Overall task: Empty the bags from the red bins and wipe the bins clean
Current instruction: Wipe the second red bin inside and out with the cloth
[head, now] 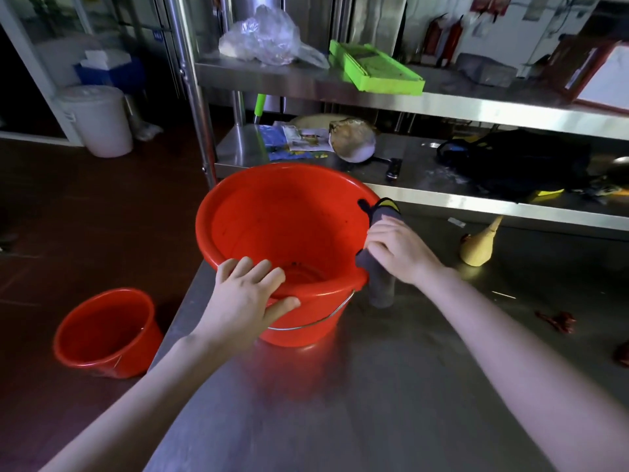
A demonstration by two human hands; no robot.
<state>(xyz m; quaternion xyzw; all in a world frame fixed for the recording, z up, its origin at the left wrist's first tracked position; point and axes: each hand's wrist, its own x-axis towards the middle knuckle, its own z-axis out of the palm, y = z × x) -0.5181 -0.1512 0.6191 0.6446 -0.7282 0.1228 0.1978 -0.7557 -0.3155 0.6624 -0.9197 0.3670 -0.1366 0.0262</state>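
Note:
A large red bin [272,212] with a wire handle stands on the steel table [391,386], tipped slightly toward me, with no bag inside. My left hand [246,298] grips its near rim, fingers curled over the edge and thumb outside. My right hand [396,252] holds a grey cloth [377,277] against the bin's right rim; the cloth drapes over the rim and hangs down outside. A second, smaller red bin [105,332] stands on the floor at the lower left, also without a bag.
Behind the bin runs a steel shelf unit [442,107] with a crumpled clear plastic bag [269,39], a green tray [374,68], papers, a pan and a black bag [517,161]. A tan squash [478,247] and dried chillies [558,320] lie on the table. A white bucket [98,120] stands far left.

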